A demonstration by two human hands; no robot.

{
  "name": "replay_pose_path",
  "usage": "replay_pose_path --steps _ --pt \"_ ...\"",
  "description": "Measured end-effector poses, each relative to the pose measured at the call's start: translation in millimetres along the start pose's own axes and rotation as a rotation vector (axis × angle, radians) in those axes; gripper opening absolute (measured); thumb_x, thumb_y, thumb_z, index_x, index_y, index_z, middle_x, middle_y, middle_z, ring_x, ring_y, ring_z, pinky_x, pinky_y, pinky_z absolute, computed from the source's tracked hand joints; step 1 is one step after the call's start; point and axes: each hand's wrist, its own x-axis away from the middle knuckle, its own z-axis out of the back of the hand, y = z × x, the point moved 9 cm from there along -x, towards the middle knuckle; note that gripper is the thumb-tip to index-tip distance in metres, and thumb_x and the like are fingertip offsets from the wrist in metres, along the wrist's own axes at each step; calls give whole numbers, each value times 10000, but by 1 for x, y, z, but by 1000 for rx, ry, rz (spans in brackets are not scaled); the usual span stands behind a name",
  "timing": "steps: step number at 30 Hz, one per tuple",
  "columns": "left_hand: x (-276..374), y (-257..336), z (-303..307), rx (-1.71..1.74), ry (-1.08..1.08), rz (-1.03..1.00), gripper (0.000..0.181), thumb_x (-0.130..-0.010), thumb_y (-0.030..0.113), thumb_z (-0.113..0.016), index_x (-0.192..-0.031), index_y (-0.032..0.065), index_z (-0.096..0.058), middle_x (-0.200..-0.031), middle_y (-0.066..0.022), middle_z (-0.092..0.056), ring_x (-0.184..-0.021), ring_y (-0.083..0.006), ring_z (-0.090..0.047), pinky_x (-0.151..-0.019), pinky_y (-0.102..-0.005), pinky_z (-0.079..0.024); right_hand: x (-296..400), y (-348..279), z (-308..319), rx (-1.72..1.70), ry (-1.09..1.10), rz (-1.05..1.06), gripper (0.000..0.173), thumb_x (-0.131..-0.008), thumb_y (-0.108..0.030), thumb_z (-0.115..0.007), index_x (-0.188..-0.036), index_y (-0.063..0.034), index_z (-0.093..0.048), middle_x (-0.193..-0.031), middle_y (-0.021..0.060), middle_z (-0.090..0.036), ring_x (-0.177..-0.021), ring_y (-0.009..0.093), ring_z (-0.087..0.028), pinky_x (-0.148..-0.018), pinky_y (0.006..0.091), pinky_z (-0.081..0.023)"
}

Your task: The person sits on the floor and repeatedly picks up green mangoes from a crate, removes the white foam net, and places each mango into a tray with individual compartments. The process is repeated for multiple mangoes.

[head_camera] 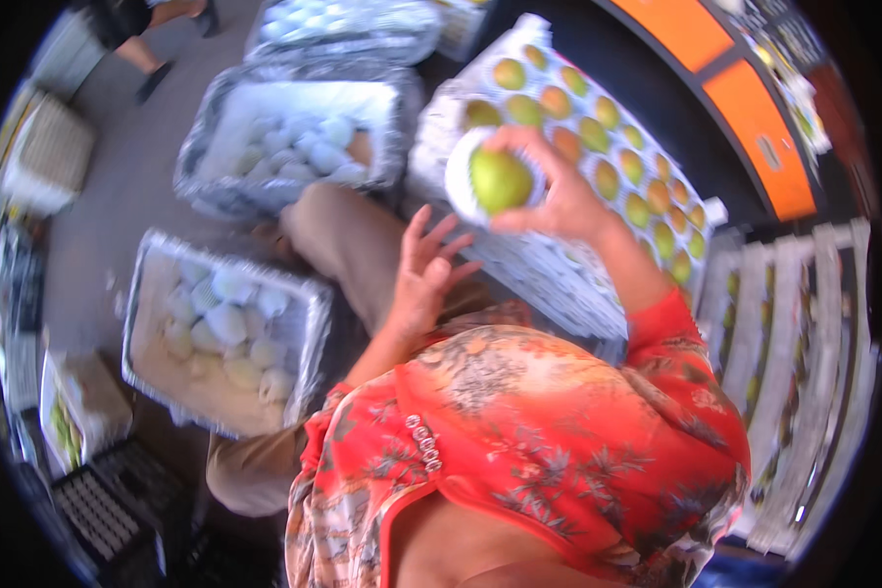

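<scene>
My right hand holds a green, mango-like fruit, thumb on one side and fingers on the other. A white foam sleeve sits around the fruit's far side. Lower and to the left, my left hand is raised with its fingers spread and nothing in it. Beneath my right hand lies a white carton with rows of green and orange-red fruit in a cupped liner. Between my legs and to the left stands a plastic-lined crate of foam-wrapped fruit.
Past my knee is another lined crate of wrapped fruit, with a further crate behind it. Stacked white cartons rise at right. Black crates and a white box stand lower left. A person's leg shows at upper left.
</scene>
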Motion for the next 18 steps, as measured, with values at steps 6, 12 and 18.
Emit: replay_pose_path --steps 6,12,18 --pt "57 95 82 -167 381 -458 543 -1047 333 -539 -1471 38 -373 -1409 -117 -503 -1299 -222 -505 -1094 -376 -421 -43 -60 -175 -69 -157 282 857 -631 -237 -931 -1350 -111 -481 -1370 160 -475 -1324 357 -459 -1098 437 -415" --pt "164 169 160 -354 978 -546 512 -1063 477 -463 -1276 31 -594 -1001 16 -629 -771 -58 -543 -617 -231 -408 -89 -107 -284 -283 -400 299 792 -654 -283 -918 -1330 -73 -564 -1361 121 -460 -1311 300 -477 -1099 401 -400" --pt "175 201 159 21 865 -609 537 -1044 463 -512 -1399 63 -477 -1316 -62 -599 -1175 -177 -607 -958 -340 -505 -100 -96 -380 -1196 -805 -316 882 -798 -432 -776 -1481 -5 -417 -1425 116 -491 -1324 219 -489 -1133 361 -370"
